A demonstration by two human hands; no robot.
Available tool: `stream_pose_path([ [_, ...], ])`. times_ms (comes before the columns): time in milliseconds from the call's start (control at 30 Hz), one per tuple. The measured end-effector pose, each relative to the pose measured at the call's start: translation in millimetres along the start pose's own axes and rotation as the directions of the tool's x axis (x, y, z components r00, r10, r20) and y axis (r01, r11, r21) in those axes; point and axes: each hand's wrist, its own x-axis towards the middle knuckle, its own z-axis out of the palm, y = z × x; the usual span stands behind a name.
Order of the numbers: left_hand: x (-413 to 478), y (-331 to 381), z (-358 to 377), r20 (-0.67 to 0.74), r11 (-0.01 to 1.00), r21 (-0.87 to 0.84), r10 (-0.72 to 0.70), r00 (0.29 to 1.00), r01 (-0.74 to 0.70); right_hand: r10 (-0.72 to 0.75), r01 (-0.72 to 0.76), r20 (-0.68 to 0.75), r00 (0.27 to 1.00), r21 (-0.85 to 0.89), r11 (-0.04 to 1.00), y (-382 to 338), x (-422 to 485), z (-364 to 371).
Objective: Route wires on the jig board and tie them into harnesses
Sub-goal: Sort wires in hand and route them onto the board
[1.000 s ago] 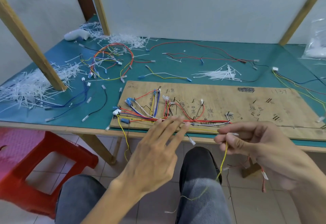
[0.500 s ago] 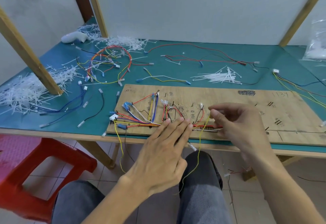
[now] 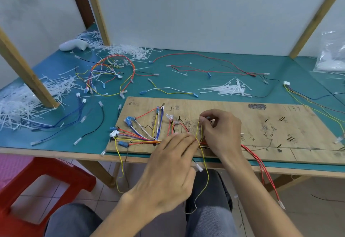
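Head view: routing step; my right grip (image 3: 222, 134) pinches yellow wire (image 3: 207, 176) over jig board (image 3: 252, 124); left grip (image 3: 168, 171) lies flat, pressing bundle (image 3: 147, 140); next I'd lay it alongside.

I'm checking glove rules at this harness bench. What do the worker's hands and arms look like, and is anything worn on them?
No gloves: the left hand and right hand are bare, with no ring, watch or wristband visible. The left forearm and right forearm are uncovered down to the frame's edge, so no sleeve shows.
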Motion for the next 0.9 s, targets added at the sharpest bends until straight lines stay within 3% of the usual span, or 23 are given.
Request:
stream_pose_path([
  [100, 23.6, 0.2, -8.0, -0.053, 0.927, -0.279, -0.275, 0.960, 0.250, 0.016, -0.015, -0.008, 1.000, 0.027, 1.000, 1.6, -1.2, -0.6],
  [200, 61.1, -5.8, -7.9, -0.069, 0.862, -0.291, -0.452, 0.889, 0.416, 0.011, -0.011, -0.002, 1.000, 0.026, 1.000, 1.2, -1.7, -1.3],
  [367, 97.6, -16.6, -1.2, -0.025, 0.896, -0.085, -0.439, 0.898, 0.436, 0.012, -0.011, -0.015, 1.000, 0.041, 0.999, 1.9, -2.8, -0.6],
  [533, 105.9, -20.6, 4.9, -0.124, 0.927, 0.101, -0.348, 0.929, 0.361, 0.027, -0.023, -0.051, 0.998, 0.069, 0.997, 5.6, -3.8, -0.9],
  [700, 118.2, -25.4, 0.7, -0.172, 0.924, 0.041, -0.369, 0.914, 0.381, 0.016, -0.012, -0.065, 0.998, 0.061, 0.998, 5.0, -4.1, 1.0],
  [900, 122.0, -35.3, -11.1, -0.028, 0.920, 0.118, -0.373, 0.927, 0.374, -0.049, 0.049, -0.042, 0.998, 0.011, 0.999, 8.5, -4.1, 3.2],
])
